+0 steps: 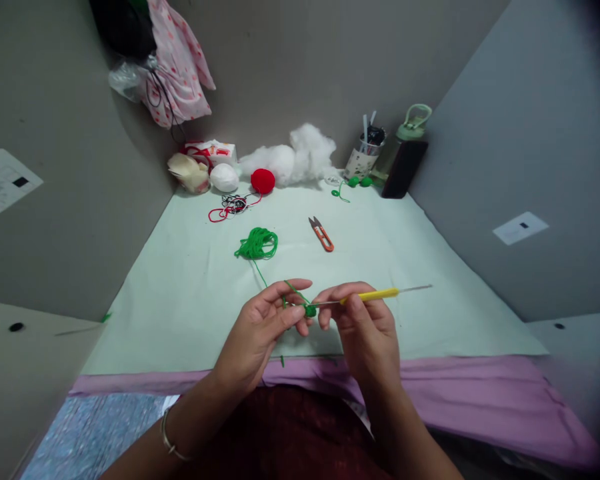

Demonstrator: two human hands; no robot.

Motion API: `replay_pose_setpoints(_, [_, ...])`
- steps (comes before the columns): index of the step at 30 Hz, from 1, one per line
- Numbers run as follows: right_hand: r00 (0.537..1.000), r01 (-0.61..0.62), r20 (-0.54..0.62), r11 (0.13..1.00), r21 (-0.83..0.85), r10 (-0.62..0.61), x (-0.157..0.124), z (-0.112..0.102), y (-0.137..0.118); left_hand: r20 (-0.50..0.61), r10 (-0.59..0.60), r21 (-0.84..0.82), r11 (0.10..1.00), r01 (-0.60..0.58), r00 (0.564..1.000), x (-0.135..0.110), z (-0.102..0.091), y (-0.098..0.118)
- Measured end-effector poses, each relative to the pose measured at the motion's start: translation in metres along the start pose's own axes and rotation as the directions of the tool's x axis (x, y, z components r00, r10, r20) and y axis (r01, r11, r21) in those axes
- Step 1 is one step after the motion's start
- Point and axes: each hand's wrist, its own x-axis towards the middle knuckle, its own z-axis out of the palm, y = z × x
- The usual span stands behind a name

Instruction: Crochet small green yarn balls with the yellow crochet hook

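Observation:
My left hand [265, 320] pinches a small green crochet piece [311, 310] with the green yarn strand looped over its fingers. My right hand [363, 320] grips a crochet hook with a yellow handle [375, 294], its metal tip at the green piece and its tail end pointing right. The strand runs back to a loose bundle of green yarn [257, 243] on the pale green table cover [180, 293]. Both hands hover just above the table's near edge.
Orange thread snips [323, 235] lie mid-table. At the back sit a red yarn ball [263, 181], a white ball [224, 178], white stuffing [300, 160], tangled red and black thread [233, 205], small green pieces [359, 181], a cup of tools [365, 155] and a bottle [405, 160]. Grey partitions surround.

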Motion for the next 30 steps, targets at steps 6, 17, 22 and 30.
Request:
replay_pose_setpoints(6, [0.998, 0.026, 0.059, 0.998, -0.056, -0.022, -0.001, -0.006, -0.004, -0.009, 0.063, 0.081, 0.995, -0.062, 0.998, -0.002, 0.000, -0.001])
replay_pose_setpoints(17, [0.817, 0.576, 0.415, 0.539, -0.615, -0.400, -0.015, -0.010, -0.011, -0.108, 0.194, 0.275, 0.948, -0.159, 0.975, -0.006, 0.004, -0.003])
replay_pose_setpoints(22, [0.720, 0.656, 0.533, 0.186, -0.731, -0.444, -0.018, -0.008, -0.005, -0.122, 0.117, 0.126, 0.987, -0.101, 0.986, -0.007, 0.008, -0.007])
replay_pose_setpoints(30, [0.928, 0.356, 0.108, 0.768, -0.532, -0.356, -0.017, -0.003, -0.009, -0.004, -0.125, -0.203, 0.972, 0.121, 0.992, -0.008, 0.009, 0.006])
